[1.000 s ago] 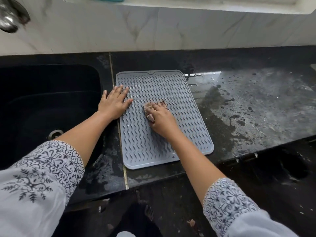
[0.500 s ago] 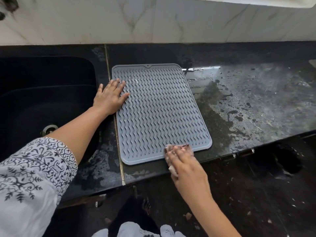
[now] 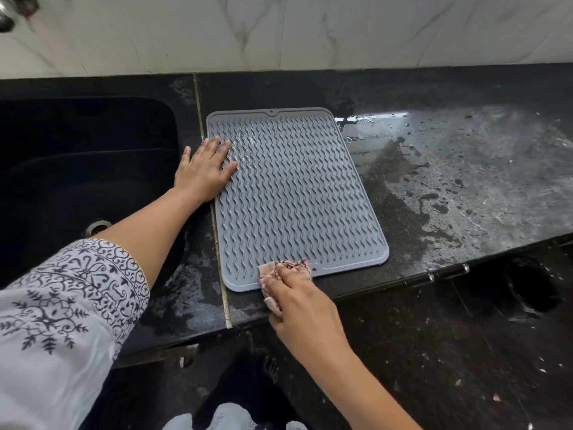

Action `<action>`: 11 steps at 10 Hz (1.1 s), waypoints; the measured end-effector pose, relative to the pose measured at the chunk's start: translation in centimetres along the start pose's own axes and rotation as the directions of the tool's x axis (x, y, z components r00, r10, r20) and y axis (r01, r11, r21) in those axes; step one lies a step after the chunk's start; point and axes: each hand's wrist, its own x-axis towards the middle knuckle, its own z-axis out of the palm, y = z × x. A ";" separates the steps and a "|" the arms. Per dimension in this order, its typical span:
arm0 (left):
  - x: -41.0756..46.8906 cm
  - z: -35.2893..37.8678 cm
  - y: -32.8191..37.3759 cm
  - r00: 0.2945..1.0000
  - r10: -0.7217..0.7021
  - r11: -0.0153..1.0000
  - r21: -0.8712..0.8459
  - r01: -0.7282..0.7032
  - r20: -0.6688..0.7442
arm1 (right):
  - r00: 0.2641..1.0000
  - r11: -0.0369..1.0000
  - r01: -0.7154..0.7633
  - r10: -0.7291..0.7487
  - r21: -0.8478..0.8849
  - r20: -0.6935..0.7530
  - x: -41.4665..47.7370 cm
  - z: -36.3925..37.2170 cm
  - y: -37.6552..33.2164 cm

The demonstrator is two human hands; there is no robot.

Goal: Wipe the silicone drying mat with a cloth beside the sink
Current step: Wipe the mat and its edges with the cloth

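While the cloth (image 3: 267, 270) works its near edge, the drying mat (image 3: 297, 197) lies pinned flat beside the sink (image 3: 93, 125).
Grey ribbed mat sits on the black worktop (image 3: 449, 187), just right of the sink. Right hand (image 3: 300, 302) grasps the bunched cloth and presses it onto the mat's near rim. Left hand (image 3: 203, 169) holds nothing; its fingers are straight and spread, bearing down on the mat's left edge, probably to stop the silicone sliding under each stroke. Worktop to the right is wet and streaked.

A wet black counter (image 3: 449, 187) meets a white marble wall (image 3: 279, 32), with a tap (image 3: 7, 17) at top left.
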 end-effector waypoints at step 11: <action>0.1 0.2 -0.4 1.000 0.015 1.000 0.015 -0.015 -0.005 | 0.985 0.985 0.163 -0.160 -0.057 0.065 0.0 2.0 -1.0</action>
